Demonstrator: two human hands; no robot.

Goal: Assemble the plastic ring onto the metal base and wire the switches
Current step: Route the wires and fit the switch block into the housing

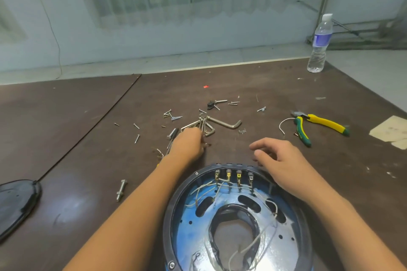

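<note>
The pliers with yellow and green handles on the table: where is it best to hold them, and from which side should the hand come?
I would grip the pliers by both handles, near their green ends, coming from above on the near right. The handles lie flat and spread apart, opening towards the person; the jaws point away leftward, beside a white wire.

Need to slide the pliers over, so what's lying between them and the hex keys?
Head view: a small metal bit near the hex keys, and a curved white wire beside the pliers.
</note>
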